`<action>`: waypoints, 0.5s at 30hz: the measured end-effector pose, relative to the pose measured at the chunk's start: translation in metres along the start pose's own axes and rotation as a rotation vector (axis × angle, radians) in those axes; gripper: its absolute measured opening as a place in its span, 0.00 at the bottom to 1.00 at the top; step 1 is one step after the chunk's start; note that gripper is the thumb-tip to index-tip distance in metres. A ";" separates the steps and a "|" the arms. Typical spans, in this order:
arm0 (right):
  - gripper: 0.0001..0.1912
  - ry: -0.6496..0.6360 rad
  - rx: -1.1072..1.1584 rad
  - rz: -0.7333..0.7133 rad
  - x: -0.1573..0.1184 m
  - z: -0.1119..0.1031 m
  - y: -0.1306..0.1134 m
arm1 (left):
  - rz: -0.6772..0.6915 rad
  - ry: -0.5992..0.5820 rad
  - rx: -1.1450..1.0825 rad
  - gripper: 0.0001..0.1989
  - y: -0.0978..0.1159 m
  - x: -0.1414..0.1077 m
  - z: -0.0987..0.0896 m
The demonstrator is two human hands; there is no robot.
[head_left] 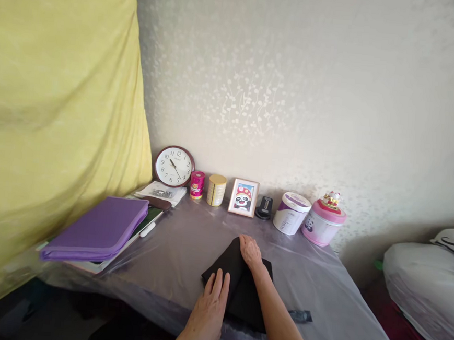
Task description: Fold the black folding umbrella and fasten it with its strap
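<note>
A black folded item (pixel 254 300), which looks like cloth, lies on the grey covered table near its front edge. My left hand (pixel 211 305) rests on its left part, the fingers stretched out and slightly apart. At the item's far corner is my right hand (pixel 250 250), its fingers bent over the edge and pressed together on it. Part of the item is hidden under my right forearm. Just right of that forearm lies a small dark packet (pixel 301 316).
Along the wall stand a clock (pixel 174 166), tins, a framed panda picture (pixel 243 197), a black device (pixel 264 208) and two tubs (pixel 291 213). A purple folder (pixel 96 228) lies on books at the left. Beyond the table's right side is a plastic-wrapped bundle (pixel 425 290).
</note>
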State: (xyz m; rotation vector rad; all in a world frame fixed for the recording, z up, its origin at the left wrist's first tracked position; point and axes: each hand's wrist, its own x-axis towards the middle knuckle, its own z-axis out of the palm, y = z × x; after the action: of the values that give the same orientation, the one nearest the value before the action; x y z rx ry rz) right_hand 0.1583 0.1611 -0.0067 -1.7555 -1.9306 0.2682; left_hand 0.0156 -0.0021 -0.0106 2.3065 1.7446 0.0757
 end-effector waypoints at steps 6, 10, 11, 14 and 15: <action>0.17 0.143 -0.086 0.110 -0.031 -0.038 0.032 | 0.001 0.027 -0.076 0.49 -0.001 -0.005 -0.007; 0.16 0.205 -0.087 0.162 -0.068 -0.060 0.055 | 0.012 0.038 -0.087 0.47 -0.002 -0.006 -0.007; 0.17 0.193 -0.072 0.190 -0.077 -0.063 0.057 | 0.015 0.042 -0.098 0.47 -0.003 -0.006 -0.006; 0.19 0.133 0.035 0.272 -0.098 -0.065 0.057 | 0.017 0.051 -0.126 0.46 -0.003 -0.007 -0.006; 0.19 0.117 0.090 0.292 -0.103 -0.064 0.054 | 0.019 0.054 -0.129 0.46 -0.004 -0.007 -0.006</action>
State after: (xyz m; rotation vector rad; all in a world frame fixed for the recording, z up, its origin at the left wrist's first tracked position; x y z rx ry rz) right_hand 0.2403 0.0565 -0.0025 -1.9442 -1.5554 0.3405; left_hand 0.0092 -0.0068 -0.0053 2.2484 1.6904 0.2481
